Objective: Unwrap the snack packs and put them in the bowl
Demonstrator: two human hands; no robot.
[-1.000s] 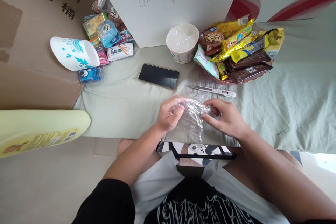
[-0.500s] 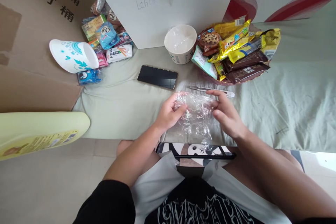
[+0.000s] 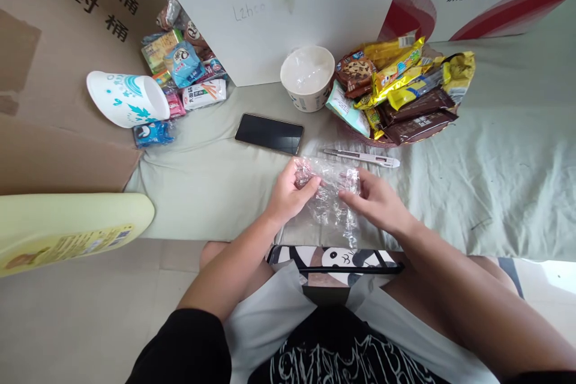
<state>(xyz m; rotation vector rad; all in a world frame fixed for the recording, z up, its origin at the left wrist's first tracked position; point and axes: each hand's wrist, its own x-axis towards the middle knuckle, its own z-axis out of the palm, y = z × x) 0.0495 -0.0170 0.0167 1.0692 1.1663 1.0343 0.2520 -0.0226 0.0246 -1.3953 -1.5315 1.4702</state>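
Note:
A crumpled sheet of clear plastic wrap [image 3: 330,201] hangs between my two hands near the cloth's front edge. My left hand [image 3: 292,192] pinches it on the left, thumb on top. On the right side, my right hand [image 3: 371,195] has closed its thumb and fingers on the wrap, the fingers partly behind it. Just beyond the hands lies a white utility knife [image 3: 364,157]. A black phone [image 3: 270,133] rests farther left. Behind it stands a white paper bucket [image 3: 308,81] with clear plastic inside.
A basket [image 3: 400,143] heaped with packaged snacks [image 3: 396,81] is at back right. Left are a tipped paper bucket [image 3: 128,99], more snack packets [image 3: 184,63], a brown carton [image 3: 67,102] and a yellow bottle-like container [image 3: 76,231]. White boxes [image 3: 279,12] stand along the back.
My right hand has moved left and closed its fingers on the plastic wrap, which is now bunched narrower. The utility knife shows more fully. My left hand keeps its hold.

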